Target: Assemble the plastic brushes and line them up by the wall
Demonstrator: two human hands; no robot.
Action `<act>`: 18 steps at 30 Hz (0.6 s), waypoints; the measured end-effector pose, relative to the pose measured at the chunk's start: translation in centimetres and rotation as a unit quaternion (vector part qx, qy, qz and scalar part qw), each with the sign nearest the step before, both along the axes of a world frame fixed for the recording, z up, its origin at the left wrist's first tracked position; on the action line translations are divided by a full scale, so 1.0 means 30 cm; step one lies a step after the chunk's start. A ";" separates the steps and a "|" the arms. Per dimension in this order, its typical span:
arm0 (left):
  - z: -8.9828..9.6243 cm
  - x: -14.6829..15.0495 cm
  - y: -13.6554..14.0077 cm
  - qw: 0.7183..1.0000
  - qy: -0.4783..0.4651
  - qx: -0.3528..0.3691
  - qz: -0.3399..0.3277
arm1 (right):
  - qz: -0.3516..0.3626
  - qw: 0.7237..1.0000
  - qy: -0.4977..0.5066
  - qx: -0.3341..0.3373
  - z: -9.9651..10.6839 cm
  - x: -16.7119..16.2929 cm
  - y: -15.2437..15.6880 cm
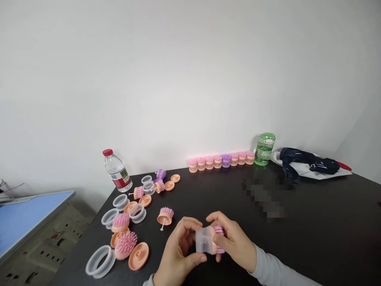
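My left hand (176, 252) is closed on a clear plastic ring (203, 240), thumb below and fingers above. My right hand (236, 243) grips a brush head (219, 230) with pink bristles and a peach base, turned on its side. The ring and the brush base meet between my hands; whether they are locked together I cannot tell. Just beyond my left hand lies another pink brush head (166, 215) with a white stem sticking out. Farther left are loose clear rings (137, 213), round peach caps (139, 256) and more pink brush heads (126, 245).
Along the wall stands a row of assembled brushes (209, 162), mostly pink with one purple (226, 160). A green bottle (263, 150) is at its right end, beside a white bag with dark straps (309, 163). A red-capped water bottle (119, 173) stands at the table's back left.
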State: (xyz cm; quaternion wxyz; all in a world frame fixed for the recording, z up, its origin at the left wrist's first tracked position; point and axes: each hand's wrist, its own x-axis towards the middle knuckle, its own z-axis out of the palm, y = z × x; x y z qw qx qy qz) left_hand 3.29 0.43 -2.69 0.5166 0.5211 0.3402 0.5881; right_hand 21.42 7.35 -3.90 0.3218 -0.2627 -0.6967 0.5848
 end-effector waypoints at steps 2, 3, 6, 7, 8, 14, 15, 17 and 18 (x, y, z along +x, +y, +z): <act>-0.003 -0.003 0.003 1.000 -0.004 -0.016 0.016 | 0.000 0.999 0.032 -0.002 0.001 0.006 0.006; -0.006 -0.006 0.006 0.999 -0.007 -0.023 0.028 | -0.007 0.999 0.034 0.016 0.009 0.009 0.007; -0.025 -0.017 0.018 0.998 -0.021 -0.024 0.057 | -0.033 0.995 -0.009 0.094 0.046 0.016 0.007; -0.032 -0.020 0.021 0.998 -0.021 -0.024 0.058 | -0.042 0.992 -0.025 0.114 0.056 0.017 0.007; -0.038 -0.023 0.024 0.998 -0.020 -0.023 0.057 | -0.050 0.990 -0.038 0.127 0.062 0.018 0.009; -0.033 -0.025 0.023 0.998 -0.015 -0.032 0.059 | -0.041 0.993 -0.041 0.104 0.043 0.025 0.029; -0.027 -0.024 0.022 0.997 -0.017 -0.035 0.064 | -0.041 0.992 -0.033 0.115 0.041 0.026 0.028; -0.016 -0.023 0.021 0.996 -0.017 -0.043 0.072 | -0.052 0.986 -0.031 0.153 0.043 0.024 0.022; -0.011 -0.023 0.021 0.996 -0.015 -0.047 0.073 | -0.059 0.983 -0.038 0.169 0.045 0.022 0.019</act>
